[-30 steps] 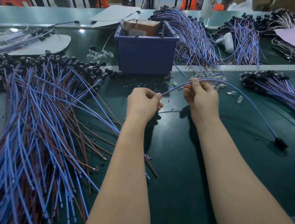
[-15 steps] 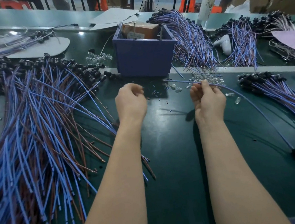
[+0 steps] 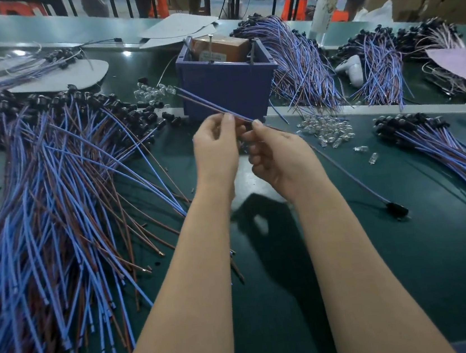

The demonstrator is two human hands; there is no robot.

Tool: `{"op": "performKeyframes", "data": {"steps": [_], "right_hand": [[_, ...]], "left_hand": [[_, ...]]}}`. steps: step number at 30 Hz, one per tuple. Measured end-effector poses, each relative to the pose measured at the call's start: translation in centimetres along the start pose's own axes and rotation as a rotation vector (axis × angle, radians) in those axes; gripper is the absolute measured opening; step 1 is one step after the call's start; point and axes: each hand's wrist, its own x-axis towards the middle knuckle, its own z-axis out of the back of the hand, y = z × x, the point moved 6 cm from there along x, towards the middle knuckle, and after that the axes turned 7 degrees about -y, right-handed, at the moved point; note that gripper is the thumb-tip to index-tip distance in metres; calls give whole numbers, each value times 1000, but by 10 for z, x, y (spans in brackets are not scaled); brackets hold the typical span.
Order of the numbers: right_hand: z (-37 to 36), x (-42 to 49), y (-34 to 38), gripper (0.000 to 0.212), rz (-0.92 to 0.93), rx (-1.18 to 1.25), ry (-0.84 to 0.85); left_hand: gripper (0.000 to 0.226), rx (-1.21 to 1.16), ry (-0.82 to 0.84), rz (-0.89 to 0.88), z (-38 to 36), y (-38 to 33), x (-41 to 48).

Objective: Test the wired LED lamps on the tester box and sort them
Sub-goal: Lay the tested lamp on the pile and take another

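Left hand (image 3: pixel 217 152) and right hand (image 3: pixel 281 160) pinch one wired lamp (image 3: pixel 396 209). Testing step, I judge; its leads must next meet the tester box (image 3: pixel 230 91)

Assembly workshop (heaped wire bundles (image 3: pixel 52 198))

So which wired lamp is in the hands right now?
The single wired lamp crossing the blue box front: left hand and right hand pinch its wire, its black holder out right, apart from the heaped piles.
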Motion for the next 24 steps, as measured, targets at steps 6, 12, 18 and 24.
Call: {"op": "performKeyframes", "data": {"steps": [6,12,18,24], "right_hand": [[-4,-15,34,30,469,-408,-113],[5,2,13,27,596,-945,-258],[11,13,-3,22,490,-755,-273],[27,17,9,20,496,-408,-508]], "left_hand": [[18,-118,-185,97,18,8,6],[11,-41,-93,132,8,20,4],[16,167,-49,32,4,24,7],[18,95,-31,53,-3,22,3]]}}
